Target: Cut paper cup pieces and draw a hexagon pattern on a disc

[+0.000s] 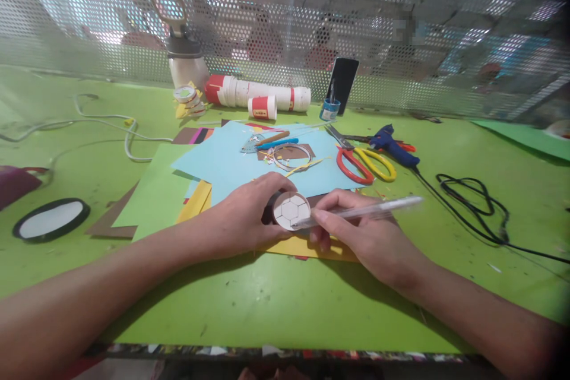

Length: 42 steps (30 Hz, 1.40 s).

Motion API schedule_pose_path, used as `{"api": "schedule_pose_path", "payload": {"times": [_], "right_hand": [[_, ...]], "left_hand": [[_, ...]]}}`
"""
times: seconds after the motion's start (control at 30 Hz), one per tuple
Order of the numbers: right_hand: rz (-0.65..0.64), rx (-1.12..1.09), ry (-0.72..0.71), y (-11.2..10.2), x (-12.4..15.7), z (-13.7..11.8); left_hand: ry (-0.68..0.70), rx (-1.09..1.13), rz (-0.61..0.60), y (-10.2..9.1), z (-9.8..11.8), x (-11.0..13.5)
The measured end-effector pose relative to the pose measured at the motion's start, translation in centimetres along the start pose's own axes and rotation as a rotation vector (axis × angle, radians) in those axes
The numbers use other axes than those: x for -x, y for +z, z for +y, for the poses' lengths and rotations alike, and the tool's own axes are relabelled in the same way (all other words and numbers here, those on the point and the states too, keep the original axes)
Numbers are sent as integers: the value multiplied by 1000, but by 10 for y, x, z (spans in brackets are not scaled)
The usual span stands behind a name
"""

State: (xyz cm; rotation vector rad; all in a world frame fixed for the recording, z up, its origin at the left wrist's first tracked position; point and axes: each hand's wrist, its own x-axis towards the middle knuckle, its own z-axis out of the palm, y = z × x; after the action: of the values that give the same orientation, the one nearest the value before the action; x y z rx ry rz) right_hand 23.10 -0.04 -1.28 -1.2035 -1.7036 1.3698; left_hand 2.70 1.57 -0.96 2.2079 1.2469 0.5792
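Note:
Between the thumb and fingers of my left hand (249, 211) is a round white paper cup (291, 210), its flat end facing me. Dark lines on that end form a soccer-ball pattern of hexagons. My right hand (360, 231) is closed around a clear-barrelled pen (374, 208), whose tip touches the lower part of the drawn circle. Under both hands lie yellow paper (312, 248) and light blue paper (222, 160). The side of the cup is mostly hidden by my left hand.
Scissors (363, 166), a blue glue gun (396, 145) with a black cord, and a blue pen (278, 143) lie beyond my hands. Stacked paper cups (262, 92), a small red-and-white cup (262, 107), a bottle (184, 65) and a phone (345, 80) stand along the mesh screen.

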Motion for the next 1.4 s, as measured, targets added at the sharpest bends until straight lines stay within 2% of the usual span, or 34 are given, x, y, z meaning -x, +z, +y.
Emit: {"api": "schedule_pose_path", "payload": {"times": [1.4], "right_hand": [[-10, 20, -17, -1, 0, 0]], "left_hand": [[154, -36, 0, 1, -4, 4]]}}
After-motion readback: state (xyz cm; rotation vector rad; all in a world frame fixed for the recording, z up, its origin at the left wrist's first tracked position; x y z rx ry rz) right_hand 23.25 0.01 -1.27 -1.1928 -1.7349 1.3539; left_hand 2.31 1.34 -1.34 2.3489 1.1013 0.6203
